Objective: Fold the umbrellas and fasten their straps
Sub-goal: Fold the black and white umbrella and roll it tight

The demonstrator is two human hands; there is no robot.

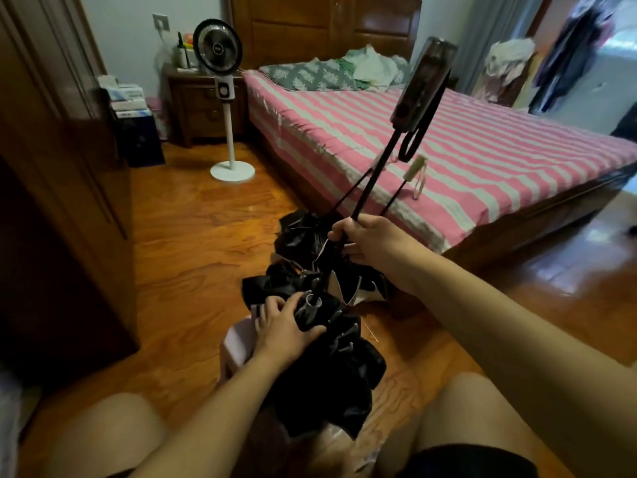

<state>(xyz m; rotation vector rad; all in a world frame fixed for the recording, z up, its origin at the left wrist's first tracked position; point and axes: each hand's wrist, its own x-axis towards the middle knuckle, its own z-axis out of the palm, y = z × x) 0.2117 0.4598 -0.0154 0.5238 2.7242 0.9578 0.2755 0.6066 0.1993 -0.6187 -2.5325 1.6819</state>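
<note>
Bed (482, 174), pink-striped: a second umbrella (418, 167) with a pale handle seems to rest against its near edge; identity uncertain.
Black umbrella (327, 357): canopy slack over the person's lap and the floor, shaft (374, 177) extended up toward the bed, handle (418, 88) topmost.
Right hand (368, 241): fingers wrapped round the lower shaft.
Left hand (286, 326): fingers curled over the bunched canopy near the runner.
Risks: fabric or a fingertip pinched when the shaft telescopes; ribs folding crooked, leaving the strap (not visible) unable to close.
</note>
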